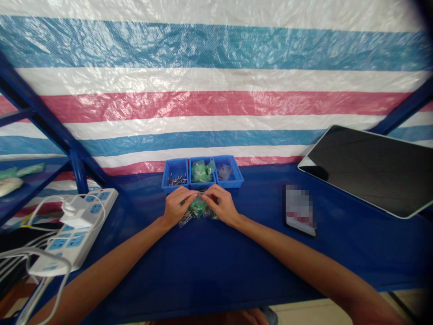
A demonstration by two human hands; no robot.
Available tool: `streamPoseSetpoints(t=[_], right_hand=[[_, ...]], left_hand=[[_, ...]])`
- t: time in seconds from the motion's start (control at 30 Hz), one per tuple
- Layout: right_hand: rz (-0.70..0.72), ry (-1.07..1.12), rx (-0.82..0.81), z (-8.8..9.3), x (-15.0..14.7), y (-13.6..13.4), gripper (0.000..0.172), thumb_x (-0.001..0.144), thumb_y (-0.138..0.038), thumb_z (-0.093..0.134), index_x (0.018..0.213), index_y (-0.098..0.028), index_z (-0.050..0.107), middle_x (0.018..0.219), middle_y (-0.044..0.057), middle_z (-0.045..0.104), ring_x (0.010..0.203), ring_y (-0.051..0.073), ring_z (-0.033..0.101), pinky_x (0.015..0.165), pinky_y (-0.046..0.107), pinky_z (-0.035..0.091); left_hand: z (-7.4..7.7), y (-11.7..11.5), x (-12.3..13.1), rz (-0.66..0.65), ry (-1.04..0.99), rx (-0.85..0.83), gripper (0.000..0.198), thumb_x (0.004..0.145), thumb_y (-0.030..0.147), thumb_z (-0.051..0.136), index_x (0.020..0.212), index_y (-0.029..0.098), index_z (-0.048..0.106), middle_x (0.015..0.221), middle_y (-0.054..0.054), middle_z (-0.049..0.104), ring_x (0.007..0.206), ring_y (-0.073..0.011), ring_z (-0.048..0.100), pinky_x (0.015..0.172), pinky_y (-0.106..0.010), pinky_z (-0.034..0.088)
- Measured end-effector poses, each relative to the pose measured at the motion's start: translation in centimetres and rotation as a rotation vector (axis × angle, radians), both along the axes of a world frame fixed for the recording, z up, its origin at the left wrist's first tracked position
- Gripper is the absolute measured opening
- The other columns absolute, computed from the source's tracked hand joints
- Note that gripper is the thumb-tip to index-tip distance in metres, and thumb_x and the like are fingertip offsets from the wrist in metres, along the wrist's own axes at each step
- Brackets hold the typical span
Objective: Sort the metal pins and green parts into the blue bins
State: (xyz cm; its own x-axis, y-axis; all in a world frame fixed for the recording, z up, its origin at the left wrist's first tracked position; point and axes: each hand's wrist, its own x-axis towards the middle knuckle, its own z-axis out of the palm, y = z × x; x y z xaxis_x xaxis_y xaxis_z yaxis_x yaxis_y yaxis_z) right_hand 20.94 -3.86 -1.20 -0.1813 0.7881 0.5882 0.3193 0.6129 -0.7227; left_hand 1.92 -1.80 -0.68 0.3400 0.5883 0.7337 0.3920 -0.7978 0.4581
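Note:
My left hand (176, 206) and my right hand (222, 206) meet over the table, thumbs and fingers pinched at the top of a clear plastic bag (198, 207). Something green and thin metal pieces show through the film; the fingers hide part of it. Just behind stand three small blue bins side by side. The left bin (165, 184) has thin metal rods (177, 180) in it. Green plastic packets (202, 171) fill the middle bin (202, 185). In the right bin (233, 184) lie small clear bags (224, 171).
A white power strip (81, 246) with plugs and tangled cables lies at the left. To the right are a phone with a blurred screen (300, 210) and a large dark-screened tablet or monitor (368, 167). Striped plastic sheeting (216, 104) hangs behind the blue table (209, 266), between blue frame posts.

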Motion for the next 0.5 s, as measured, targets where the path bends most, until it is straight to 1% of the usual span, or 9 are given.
streamPoseSetpoints(t=[0.17,0.3,0.43,0.5], right_hand=[[-0.010,-0.014,-0.006,-0.40,-0.06,0.16,0.022,0.089,-0.036,0.052,0.081,-0.019,0.064,0.072,0.002,0.054,0.062,0.013,0.048,0.059,0.026,0.041],[-0.004,-0.031,-0.009,-0.25,-0.05,0.02,0.022,0.089,-0.036,0.052,0.084,-0.019,0.065,0.071,0.002,0.055,0.064,0.014,0.050,0.061,0.026,0.043],[0.039,-0.062,-0.004,-0.10,-0.02,0.06,0.022,0.087,-0.038,0.055,0.093,-0.019,0.066,0.076,0.003,0.057,0.064,0.014,0.051,0.061,0.026,0.044],[0.073,-0.084,-0.008,-0.15,-0.04,0.13,0.022,0.088,-0.038,0.055,0.090,-0.020,0.066,0.077,0.003,0.059,0.063,0.013,0.051,0.060,0.026,0.044]], left_hand=[[0.49,-0.22,0.17,-0.004,0.041,-0.033,0.014,0.085,0.028,0.058,0.090,0.018,0.066,0.077,-0.004,0.066,0.066,-0.0128,0.057,0.067,-0.028,0.047],[0.59,-0.33,0.25,0.013,0.033,-0.039,0.015,0.085,0.030,0.057,0.085,0.017,0.064,0.072,-0.002,0.063,0.063,-0.0117,0.055,0.064,-0.026,0.046],[0.50,-0.36,0.22,0.043,0.024,-0.070,0.015,0.088,0.028,0.052,0.083,0.016,0.060,0.073,-0.002,0.061,0.066,-0.0111,0.055,0.067,-0.025,0.046],[0.44,-0.38,0.19,0.048,0.031,-0.085,0.014,0.089,0.027,0.050,0.083,0.017,0.059,0.075,-0.001,0.061,0.067,-0.0108,0.056,0.068,-0.024,0.046]])
